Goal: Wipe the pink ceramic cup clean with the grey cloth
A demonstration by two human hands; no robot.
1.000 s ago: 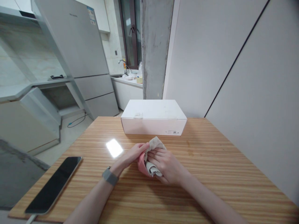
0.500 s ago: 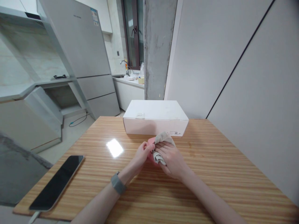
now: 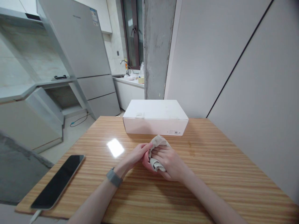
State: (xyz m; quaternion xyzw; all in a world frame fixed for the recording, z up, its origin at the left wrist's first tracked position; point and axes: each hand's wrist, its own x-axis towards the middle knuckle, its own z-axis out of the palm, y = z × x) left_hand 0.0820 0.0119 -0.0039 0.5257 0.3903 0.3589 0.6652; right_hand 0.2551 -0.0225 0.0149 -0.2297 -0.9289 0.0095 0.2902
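Observation:
Both my hands meet at the middle of the wooden table (image 3: 210, 174). My right hand (image 3: 170, 161) is closed around a beige cloth (image 3: 157, 142) that is bunched over a small pink object (image 3: 146, 159). Only a pink edge shows between the hands, so I cannot make out what it is. My left hand (image 3: 135, 155), with a grey watch on the wrist, pinches the pink object's left side with curled fingers. A closed white box (image 3: 155, 116) lies just beyond the hands.
A dark phone (image 3: 58, 182) with a cable lies at the table's near left corner. The table's right side runs along a white wall. Off the left edge are the floor, a grey fridge (image 3: 81, 46) and kitchen counters; a concrete pillar stands behind the box.
The hands with the cloth and pink object went away from me toward the box, then came back a little and lower. The cloth was rubbed over the pink object.

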